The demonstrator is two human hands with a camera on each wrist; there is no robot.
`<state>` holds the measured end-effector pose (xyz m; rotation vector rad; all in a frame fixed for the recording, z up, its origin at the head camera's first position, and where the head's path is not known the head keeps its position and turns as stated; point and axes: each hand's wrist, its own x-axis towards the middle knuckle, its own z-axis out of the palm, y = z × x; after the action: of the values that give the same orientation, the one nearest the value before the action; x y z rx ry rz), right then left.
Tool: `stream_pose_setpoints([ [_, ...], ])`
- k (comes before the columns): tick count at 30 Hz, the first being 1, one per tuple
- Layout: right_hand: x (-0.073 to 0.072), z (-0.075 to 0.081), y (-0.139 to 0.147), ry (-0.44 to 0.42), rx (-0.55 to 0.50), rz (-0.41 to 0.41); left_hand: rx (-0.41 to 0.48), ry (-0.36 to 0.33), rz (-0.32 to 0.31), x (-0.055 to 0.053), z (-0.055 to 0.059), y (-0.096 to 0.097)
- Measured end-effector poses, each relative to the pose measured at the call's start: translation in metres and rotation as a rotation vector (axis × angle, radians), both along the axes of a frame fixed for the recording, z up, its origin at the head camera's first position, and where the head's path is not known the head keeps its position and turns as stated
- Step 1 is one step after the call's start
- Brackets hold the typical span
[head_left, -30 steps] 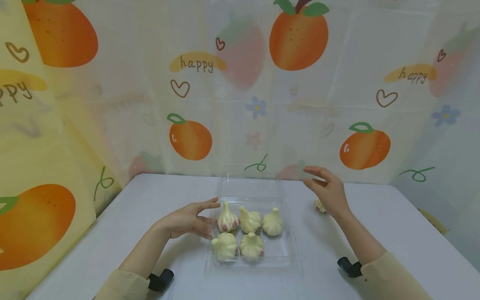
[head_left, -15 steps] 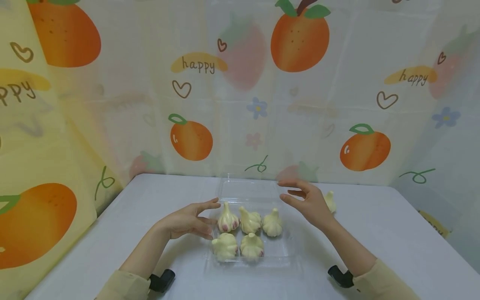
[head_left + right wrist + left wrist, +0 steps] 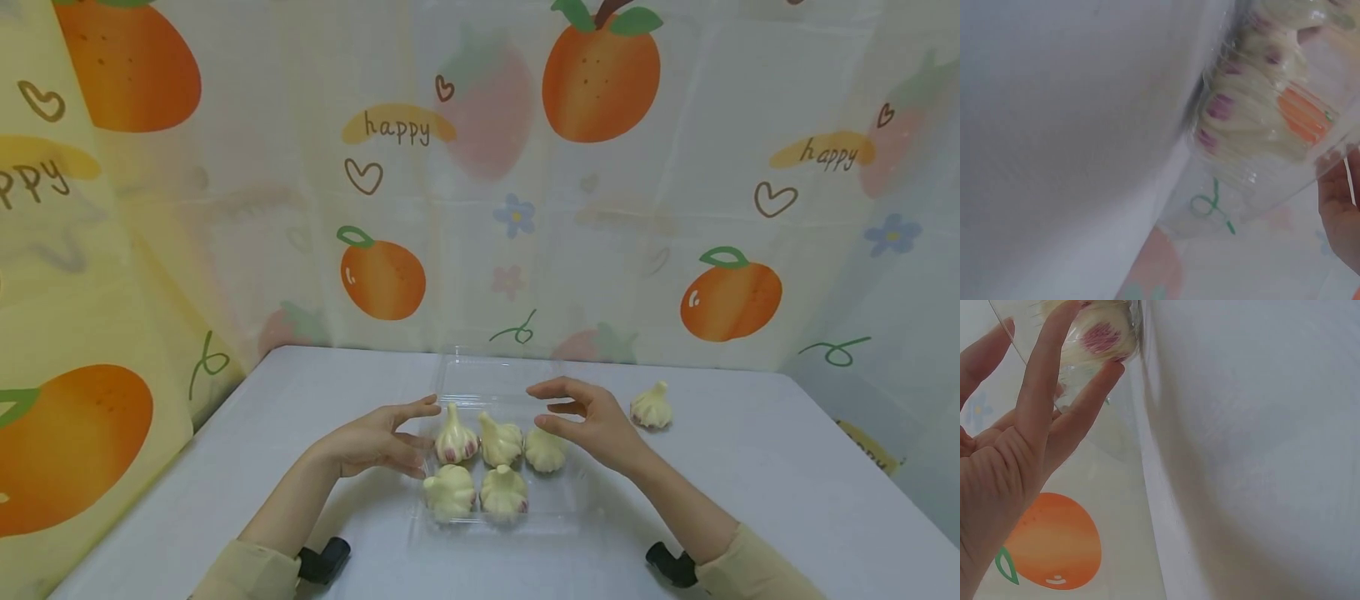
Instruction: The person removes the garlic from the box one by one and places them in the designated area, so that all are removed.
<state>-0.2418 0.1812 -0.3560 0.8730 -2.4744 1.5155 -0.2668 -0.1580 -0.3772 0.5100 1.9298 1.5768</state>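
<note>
A clear plastic clamshell box (image 3: 551, 500) stands with its lid (image 3: 502, 375) folded back. Inside are several garlic bulbs, including a front-left bulb (image 3: 450, 492) and a purple-marked back-left bulb (image 3: 455, 437). My left hand (image 3: 378, 442) touches the box's left wall with extended fingers; the left wrist view shows its fingertips (image 3: 1113, 370) against the plastic. My right hand (image 3: 592, 421) hovers by the back right of the box, fingers spread and holding nothing, partly covering the back-right bulb (image 3: 545, 454). A single garlic bulb (image 3: 652, 407) sits on the table behind the right hand.
The white-covered table (image 3: 255, 450) reaches back to a fruit-printed curtain (image 3: 465, 250). Another printed curtain (image 3: 82, 292) hangs along the left side. Black wrist devices, such as the left one (image 3: 326, 561), are worn near both cuffs.
My right hand has moved left and nearer, from beside the lone garlic bulb to the right of the box, uncovering that bulb. The left hand has stayed put.
</note>
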Motion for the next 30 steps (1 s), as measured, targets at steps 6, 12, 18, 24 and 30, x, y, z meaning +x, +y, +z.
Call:
stream_pose_setpoints([
  [6, 0.001, -0.004, -0.007, -0.047, 0.018, 0.068, 0.0, 0.0, 0.001, 0.0, -0.001, -0.001],
  [12, 0.004, -0.006, -0.014, -0.08, 0.034, 0.136, 0.009, 0.0, -0.003, 0.0, 0.0, -0.001],
  [18, 0.004, -0.008, -0.022, -0.093, 0.038, 0.224, 0.005, -0.001, 0.001, 0.0, 0.0, 0.0],
  [24, 0.004, -0.011, -0.025, -0.089, 0.074, 0.289, 0.004, -0.004, 0.002, 0.001, 0.002, 0.001],
  [30, 0.005, -0.012, -0.029, -0.131, 0.133, 0.319, 0.001, 0.001, 0.002, 0.002, 0.002, 0.002],
])
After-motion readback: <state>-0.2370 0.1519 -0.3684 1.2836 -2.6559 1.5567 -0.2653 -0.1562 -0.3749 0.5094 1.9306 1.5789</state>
